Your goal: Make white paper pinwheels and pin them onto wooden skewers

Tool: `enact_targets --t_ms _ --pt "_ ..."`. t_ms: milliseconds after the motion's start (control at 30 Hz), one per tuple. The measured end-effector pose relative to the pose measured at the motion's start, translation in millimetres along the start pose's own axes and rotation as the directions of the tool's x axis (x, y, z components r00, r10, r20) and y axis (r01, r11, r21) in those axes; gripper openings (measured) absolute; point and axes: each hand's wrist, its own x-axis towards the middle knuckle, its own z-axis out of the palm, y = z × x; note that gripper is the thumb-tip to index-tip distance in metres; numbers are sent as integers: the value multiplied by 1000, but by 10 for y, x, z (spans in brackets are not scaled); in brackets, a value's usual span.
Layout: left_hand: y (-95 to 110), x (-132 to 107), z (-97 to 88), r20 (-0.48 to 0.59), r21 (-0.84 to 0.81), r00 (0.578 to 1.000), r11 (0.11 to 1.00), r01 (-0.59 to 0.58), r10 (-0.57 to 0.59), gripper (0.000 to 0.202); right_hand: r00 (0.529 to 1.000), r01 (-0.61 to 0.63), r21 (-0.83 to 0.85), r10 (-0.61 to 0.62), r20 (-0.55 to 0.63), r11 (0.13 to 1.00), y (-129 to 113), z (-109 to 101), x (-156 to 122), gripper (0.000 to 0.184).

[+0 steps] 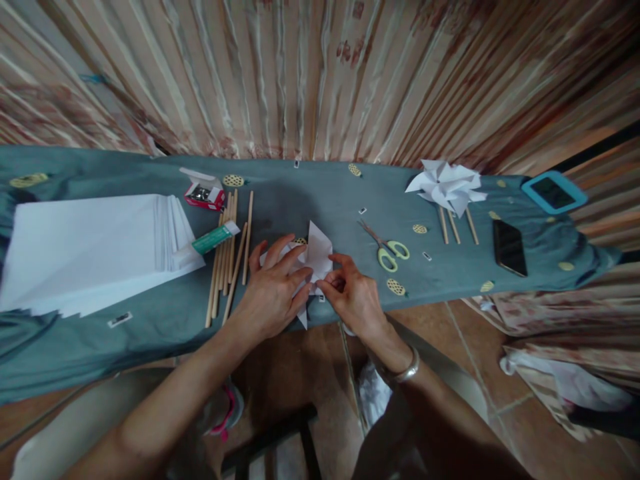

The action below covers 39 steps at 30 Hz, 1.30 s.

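Observation:
A folded white paper piece lies on the teal cloth near the table's front edge. My left hand lies flat on its left part with fingers stretched out, pressing it down. My right hand pinches the paper's lower right fold between thumb and fingers. A metal bracelet sits on my right wrist. Much of the paper is hidden under both hands.
A stack of white paper sheets lies at the left. Beside it are several wooden sticks, a glue tube and a small red box. Green-handled scissors, finished paper pinwheels, a black phone and a blue-cased device lie at the right.

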Motion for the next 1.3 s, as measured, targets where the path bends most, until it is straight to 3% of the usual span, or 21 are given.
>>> enact_targets --t_ms 1300 --pt "87 68 21 -9 77 1000 997 1 0 29 996 92 -109 -92 6 990 -2 -21 -8 38"
